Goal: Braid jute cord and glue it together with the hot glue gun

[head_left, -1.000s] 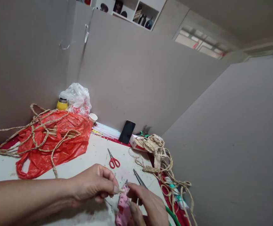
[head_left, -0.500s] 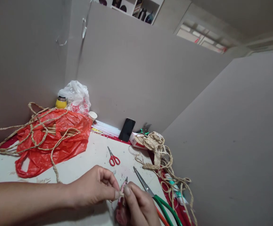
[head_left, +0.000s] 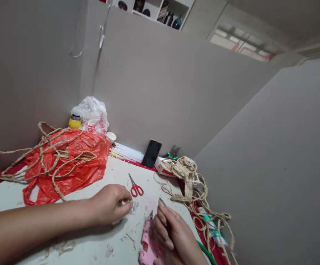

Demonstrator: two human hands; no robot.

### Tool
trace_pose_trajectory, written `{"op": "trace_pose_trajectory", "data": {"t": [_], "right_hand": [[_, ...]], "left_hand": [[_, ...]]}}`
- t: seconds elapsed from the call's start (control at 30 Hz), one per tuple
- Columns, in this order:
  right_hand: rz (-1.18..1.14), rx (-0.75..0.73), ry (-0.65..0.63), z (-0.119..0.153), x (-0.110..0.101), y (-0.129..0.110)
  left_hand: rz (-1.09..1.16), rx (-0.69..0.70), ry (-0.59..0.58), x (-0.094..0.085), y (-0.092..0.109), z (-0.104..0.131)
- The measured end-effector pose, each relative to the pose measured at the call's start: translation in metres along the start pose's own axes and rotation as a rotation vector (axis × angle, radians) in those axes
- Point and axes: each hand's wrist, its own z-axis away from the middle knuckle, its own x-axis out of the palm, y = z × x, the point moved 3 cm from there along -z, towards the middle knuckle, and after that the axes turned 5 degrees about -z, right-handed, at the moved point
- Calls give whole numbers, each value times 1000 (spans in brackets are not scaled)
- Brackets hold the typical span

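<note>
"Since you're closer, containers?"

"Red bag (head_left: 92, 169), left: pale strips inside, braided cord (head_left: 55, 188) over it. White bag (head_left: 93, 110), far left: contents unclear. Yellow jar (head_left: 74, 123) beside it, cup (head_left: 111, 137) right."

"Around?"

"Red scissors (head_left: 136, 189) middle, phone (head_left: 151, 154) far, rope pile (head_left: 186, 169) right. Right hand (head_left: 178, 233) partly blocks the pink glue gun (head_left: 148, 243), near middle, and the green handles (head_left: 207, 254)."

"Hands?"

"Both curled. Left hand (head_left: 111, 204), near left of the scissors: can't tell if it grips anything. Right, same."

"Changed?"

"Hands were together over the glue gun; now apart. Green handles more hidden."
</note>
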Motion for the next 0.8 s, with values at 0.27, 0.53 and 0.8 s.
{"op": "trace_pose_trajectory", "data": {"t": [0.27,0.53,0.8], "right_hand": [[228,-144,49,13,10,-24],[308,-239,-14,15,15,-32],[416,-308,-57,21,30,-51]], "left_hand": [[151,-231,144,-22,-32,-15],[532,-297,300,-50,-12,-26],[765,-291,370,-80,24,-18]]}}
